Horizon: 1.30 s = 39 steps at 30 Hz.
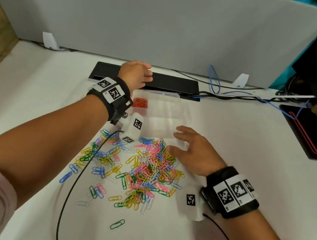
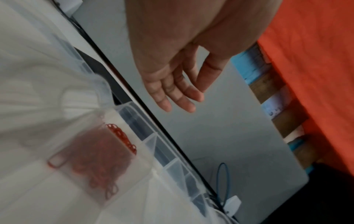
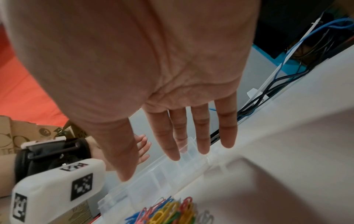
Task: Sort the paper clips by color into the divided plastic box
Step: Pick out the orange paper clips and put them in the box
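A clear divided plastic box [image 1: 180, 111] lies open on the white table. Red paper clips [image 1: 140, 102] fill its far-left compartment [image 2: 99, 165]; the other compartments look bare. A heap of mixed-colour paper clips [image 1: 144, 170] spreads in front of the box [image 3: 172, 215]. My left hand [image 1: 138, 74] hovers above the box's far-left corner, fingers [image 2: 178, 97] straight and holding nothing. My right hand [image 1: 189, 146] is spread flat over the box's near-right edge, fingers [image 3: 199, 133] straight and empty, beside the heap.
A black cable tray [image 1: 172, 84] runs behind the box, with a grey partition [image 1: 150, 17] beyond it. Blue and black cables [image 1: 232, 92] trail to the right. A black pad [image 1: 311, 134] lies at the far right. One green clip [image 1: 117, 224] lies alone near the front.
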{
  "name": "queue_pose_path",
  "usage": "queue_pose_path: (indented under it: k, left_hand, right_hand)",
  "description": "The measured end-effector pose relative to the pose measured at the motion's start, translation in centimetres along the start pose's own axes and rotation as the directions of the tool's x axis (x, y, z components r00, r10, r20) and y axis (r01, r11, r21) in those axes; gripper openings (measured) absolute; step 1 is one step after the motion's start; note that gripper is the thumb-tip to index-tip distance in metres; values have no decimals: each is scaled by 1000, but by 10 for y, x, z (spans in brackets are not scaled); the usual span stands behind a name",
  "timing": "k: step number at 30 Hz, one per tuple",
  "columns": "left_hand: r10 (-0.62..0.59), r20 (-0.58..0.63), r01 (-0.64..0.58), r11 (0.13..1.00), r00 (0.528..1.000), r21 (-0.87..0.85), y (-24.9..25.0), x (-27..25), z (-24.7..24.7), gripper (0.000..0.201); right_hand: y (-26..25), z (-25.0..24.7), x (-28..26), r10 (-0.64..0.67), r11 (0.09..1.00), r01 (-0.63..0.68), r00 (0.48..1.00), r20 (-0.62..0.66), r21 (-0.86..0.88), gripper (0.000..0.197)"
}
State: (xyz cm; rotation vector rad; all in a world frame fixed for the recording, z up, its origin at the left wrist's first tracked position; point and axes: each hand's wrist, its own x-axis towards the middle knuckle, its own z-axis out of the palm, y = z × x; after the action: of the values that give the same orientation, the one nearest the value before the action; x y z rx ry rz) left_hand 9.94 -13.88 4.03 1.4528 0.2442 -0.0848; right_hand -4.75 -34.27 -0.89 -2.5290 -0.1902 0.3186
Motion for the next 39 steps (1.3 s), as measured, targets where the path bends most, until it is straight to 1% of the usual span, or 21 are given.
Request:
queue_pose_path:
  k: [2, 3, 5, 7, 9, 11, 12, 13, 16, 17, 20, 21, 23, 25, 28, 30, 32, 34, 36, 37, 39]
  left_hand:
    - [24, 24, -25, 998, 999, 56, 5, -15, -2, 20]
    - [31, 58, -36, 997, 998, 76, 7, -25, -3, 18]
    - [26, 174, -51, 989, 984, 141, 5, -48, -8, 17]
    - [-5, 313, -89, 954, 950, 286, -1, -70, -14, 14]
    - [-46, 433, -171, 878, 900, 448, -6, -90, -24, 12]
    - [-87, 507, -226, 821, 858, 525, -9, -107, -36, 10]
    - [-108, 523, -230, 811, 845, 538, -11, -113, -44, 10]
    - [-124, 533, -224, 810, 837, 542, -13, -119, -52, 9]
    - [-153, 530, -194, 819, 834, 540, -26, -133, -70, 6]
    - [-176, 531, -190, 805, 829, 562, -31, -136, -73, 4]
    - [-254, 552, -243, 700, 794, 671, -44, -143, -79, 6]
    - [-261, 562, -260, 685, 785, 681, -47, -144, -80, 7]
    - [-265, 575, -279, 673, 774, 685, -53, -146, -79, 8]
    - [-278, 589, -315, 635, 759, 706, -58, -148, -76, 10]
    - [-276, 598, -376, 567, 752, 733, -61, -150, -68, 15]
    - [-244, 603, -418, 528, 759, 739, -60, -150, -63, 16]
    - [-239, 613, -458, 478, 753, 750, -59, -149, -59, 18]
    - [-279, 620, -502, 393, 733, 771, -58, -149, -55, 19]
    - [-298, 622, -554, 286, 724, 782, -59, -151, -51, 17]
    - [-291, 626, -574, 250, 724, 780, -59, -151, -49, 15]
    - [-271, 632, -591, 224, 726, 775, -60, -150, -50, 9]
  right_hand:
    - [-6, 1, 0, 12, 999, -12, 1000, 6, -39, 64]
    - [-9, 2, 1, 15, 998, -15, 1000, 13, -56, 65]
    - [-14, 2, 1, 20, 996, -18, 1000, 23, -92, 66]
    - [-18, 3, -2, 7, 994, -10, 1000, -24, -112, 64]
    - [-24, 4, -10, -32, 994, 21, 993, -113, -104, 57]
    - [-31, 8, -19, -76, 993, 60, 983, -168, -99, 47]
    - [-34, 11, -24, -96, 992, 80, 980, -174, -94, 42]
    - [-37, 15, -28, -111, 992, 99, 979, -170, -74, 37]
    - [-48, 27, -39, -142, 989, 144, 983, -113, 13, 22]
    - [-52, 31, -40, -155, 988, 157, 984, -83, 12, 18]
    - [-65, 40, -43, -168, 985, 170, 984, 57, -21, 8]
    - [-68, 42, -43, -151, 987, 155, 983, 103, -38, 6]
    - [-72, 43, -42, -108, 987, 126, 979, 172, -95, 11]
    - [-73, 41, -38, -79, 983, 109, 977, 199, -147, 16]
    - [-71, 38, -34, -62, 973, 106, 975, 212, -204, 22]
    - [-71, 37, -34, -59, 974, 104, 975, 216, -203, 21]
    - [-70, 37, -34, -67, 975, 108, 977, 203, -196, 17]
    - [-68, 38, -33, -81, 979, 107, 986, 148, -176, 12]
    - [-65, 37, -33, -92, 984, 103, 992, 81, -144, 15]
    - [-64, 36, -33, -86, 987, 93, 994, 61, -128, 16]
    - [-62, 32, -34, -69, 992, 72, 997, 40, -102, 12]
